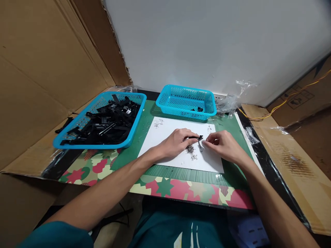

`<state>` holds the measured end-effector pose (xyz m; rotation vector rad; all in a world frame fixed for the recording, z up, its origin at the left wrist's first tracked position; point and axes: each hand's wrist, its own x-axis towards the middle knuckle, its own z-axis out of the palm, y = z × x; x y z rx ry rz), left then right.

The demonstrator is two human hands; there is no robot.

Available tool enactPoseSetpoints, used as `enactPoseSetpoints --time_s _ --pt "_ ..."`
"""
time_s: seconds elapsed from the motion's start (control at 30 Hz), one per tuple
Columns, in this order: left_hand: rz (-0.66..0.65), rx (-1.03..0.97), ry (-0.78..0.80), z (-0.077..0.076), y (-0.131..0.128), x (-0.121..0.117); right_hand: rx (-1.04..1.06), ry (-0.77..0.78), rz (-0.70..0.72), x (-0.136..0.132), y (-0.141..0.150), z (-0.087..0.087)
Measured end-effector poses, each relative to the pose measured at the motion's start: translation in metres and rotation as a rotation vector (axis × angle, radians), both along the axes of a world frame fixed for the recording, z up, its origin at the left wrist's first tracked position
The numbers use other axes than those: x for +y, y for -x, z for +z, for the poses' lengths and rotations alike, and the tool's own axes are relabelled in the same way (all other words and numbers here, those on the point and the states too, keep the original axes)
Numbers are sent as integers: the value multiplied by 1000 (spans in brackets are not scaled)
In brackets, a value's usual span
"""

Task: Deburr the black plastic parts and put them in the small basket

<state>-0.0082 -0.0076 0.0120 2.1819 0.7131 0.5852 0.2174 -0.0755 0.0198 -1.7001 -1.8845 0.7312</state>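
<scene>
My left hand point(178, 142) is closed, pinching a small black plastic part point(201, 137) between thumb and fingers above the white sheet point(160, 146). Just to the right, my right hand point(223, 146) has its fingers curled and thumb and fingertips drawn together close to that part. Anything held in those fingertips is too small to make out. A thin metal rod-like piece point(200, 147) slants down below the black part, between the hands. Under my left fingers lies a pile of tiny metal pieces point(190, 149).
A blue basket point(124, 142) heaped with black plastic parts point(111, 119) stands at left. Behind the sheet, a smaller blue basket point(186, 113) holds a few black pieces. Clear plastic bags point(227, 103) lie beside it. Cardboard point(51, 51) walls the left; a yellow cable point(281, 103) runs at right.
</scene>
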Motion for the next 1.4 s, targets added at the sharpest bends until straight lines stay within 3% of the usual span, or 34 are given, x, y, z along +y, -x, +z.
enactPoseSetpoints --time_s 0.2,0.4,0.5,0.6,0.7,0.8,1.07,1.4 --pt "101 -47 -15 -2 0 2 -102 -35 -1 0 17 -8" --pt "112 -42 -5 -7 2 5 -264 -8 20 -6 -9 -5" --pt "96 -36 3 -6 2 5 -139 0 -16 -6 -18 4" --pt "58 -30 21 -3 0 4 196 -56 -106 -2 -16 6" --pt "32 -29 55 -1 -1 2 501 -128 -154 4 -6 -1" --pt "6 -22 66 -1 -2 1 623 -135 -164 8 2 -12" --pt "10 -25 29 -2 -1 0 619 -131 -268 10 4 -26" --pt "8 -15 9 -1 -2 -2 476 -181 -267 7 8 -23"
